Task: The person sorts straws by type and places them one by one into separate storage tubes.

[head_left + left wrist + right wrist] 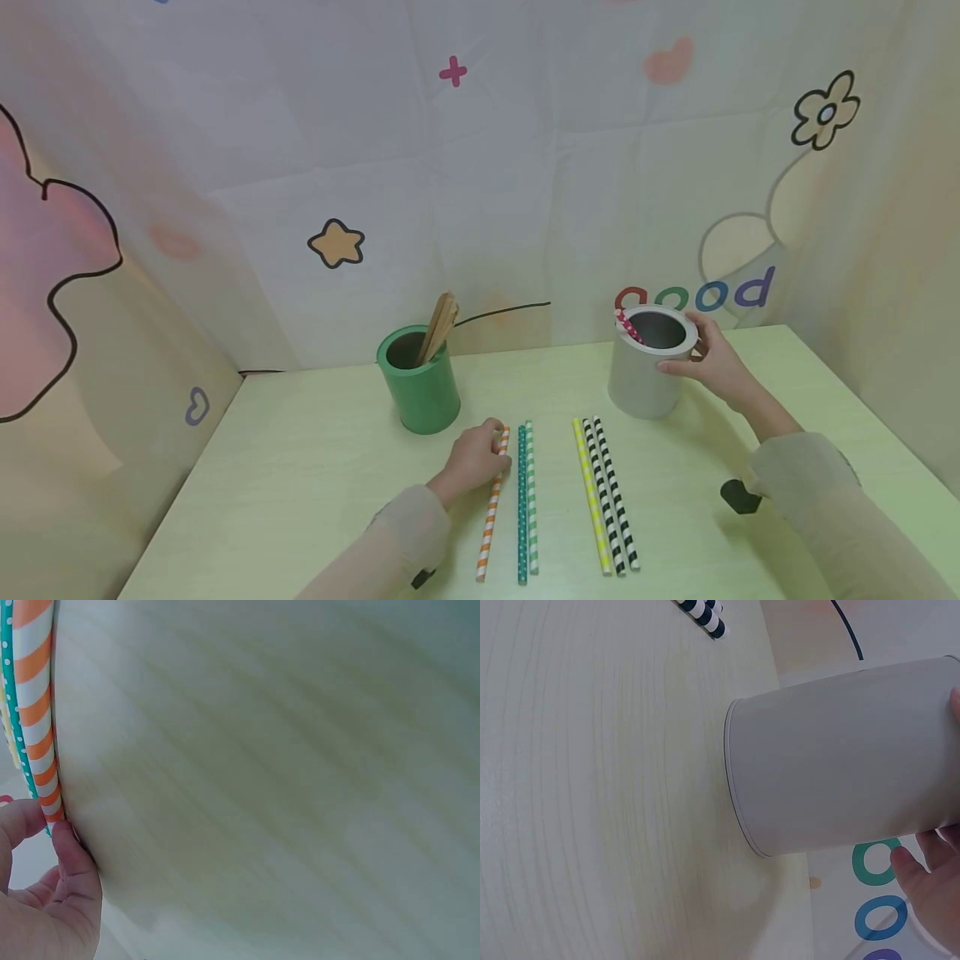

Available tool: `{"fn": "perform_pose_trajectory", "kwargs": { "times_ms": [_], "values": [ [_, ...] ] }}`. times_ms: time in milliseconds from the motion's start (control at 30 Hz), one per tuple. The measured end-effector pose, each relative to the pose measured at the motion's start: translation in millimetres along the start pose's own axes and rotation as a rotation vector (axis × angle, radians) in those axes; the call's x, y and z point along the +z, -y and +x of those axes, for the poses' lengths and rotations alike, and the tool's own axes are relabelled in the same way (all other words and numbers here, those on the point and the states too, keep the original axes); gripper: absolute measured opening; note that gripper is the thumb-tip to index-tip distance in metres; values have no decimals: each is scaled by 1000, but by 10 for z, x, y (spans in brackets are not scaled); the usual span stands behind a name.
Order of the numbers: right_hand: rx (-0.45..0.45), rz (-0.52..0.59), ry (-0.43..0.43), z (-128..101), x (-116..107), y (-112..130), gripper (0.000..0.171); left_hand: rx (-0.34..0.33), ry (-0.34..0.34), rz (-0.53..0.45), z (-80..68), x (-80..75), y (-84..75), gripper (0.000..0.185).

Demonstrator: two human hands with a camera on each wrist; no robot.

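Observation:
My left hand pinches the far end of an orange-and-white striped paper straw lying on the table; in the left wrist view, thumb and fingertip close on either side of it. Just right of it lie a teal dotted straw and a green-striped straw. At the back right my right hand grips the rim and side of a whitish cylindrical holder, thumb toward me. A red dotted straw leans inside that upright holder. The right wrist view shows its plain side wall.
A green holder with several wooden sticks stands at the back left. One yellow-striped straw and two black-striped straws lie in front of the whitish holder. A printed cloth hangs behind the pale table.

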State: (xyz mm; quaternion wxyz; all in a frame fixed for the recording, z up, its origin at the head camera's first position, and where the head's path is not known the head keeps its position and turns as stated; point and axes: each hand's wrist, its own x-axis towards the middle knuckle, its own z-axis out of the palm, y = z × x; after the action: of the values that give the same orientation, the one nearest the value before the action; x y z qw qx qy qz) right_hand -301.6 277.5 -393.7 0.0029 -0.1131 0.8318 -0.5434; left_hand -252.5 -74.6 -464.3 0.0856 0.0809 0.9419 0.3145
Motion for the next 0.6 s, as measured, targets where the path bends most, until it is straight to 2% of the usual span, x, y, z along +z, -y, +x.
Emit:
{"fn": "perform_pose_trajectory", "kwargs": {
  "times_ms": [600],
  "values": [
    [-7,1,4,-10,6,21,93,-24,-15,-13,-14,-25,-24,31]
  ]
}}
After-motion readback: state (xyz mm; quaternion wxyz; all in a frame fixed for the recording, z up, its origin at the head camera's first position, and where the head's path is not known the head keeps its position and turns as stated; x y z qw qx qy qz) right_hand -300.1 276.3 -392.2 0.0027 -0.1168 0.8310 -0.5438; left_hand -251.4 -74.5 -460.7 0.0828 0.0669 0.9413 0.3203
